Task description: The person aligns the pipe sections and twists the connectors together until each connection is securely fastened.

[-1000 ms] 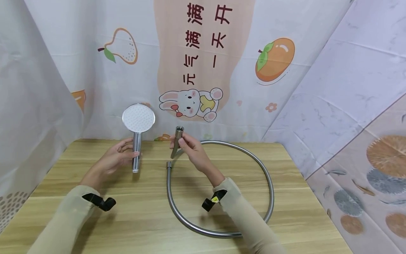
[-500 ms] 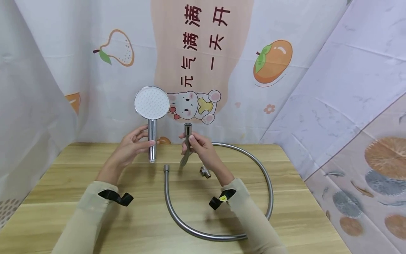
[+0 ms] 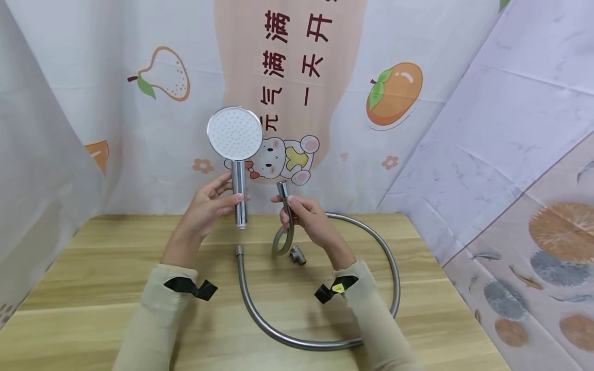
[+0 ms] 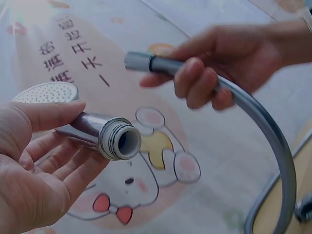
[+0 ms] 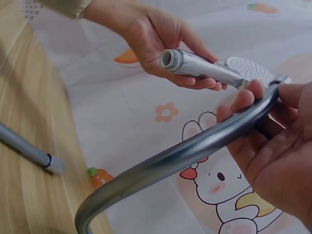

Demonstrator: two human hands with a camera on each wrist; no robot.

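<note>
My left hand [image 3: 199, 216] grips the chrome handle of a hand shower head [image 3: 235, 135], held upright with its white nozzle face toward me. In the left wrist view the handle's threaded end [image 4: 122, 140] is bare and hollow. Across from it my right hand [image 3: 313, 219] pinches one end of a grey metal shower hose [image 3: 289, 226] just below its chrome nut [image 4: 138, 62], which points up. A gap separates the nut from the threaded end. From the right hand the hose bends down in a loop toward the table.
The rest of the hose [image 3: 315, 345] curves across the wooden table [image 3: 93, 309], and its other end [image 3: 239, 250] lies below the shower head. A small metal fitting [image 3: 298, 255] sits near the right hand. A printed curtain [image 3: 167, 129] hangs behind the table's back edge.
My left hand has carried the shower head right and up, nearer the right hand. The right hand has moved slightly right with the hose end, and the small fitting has come into view.
</note>
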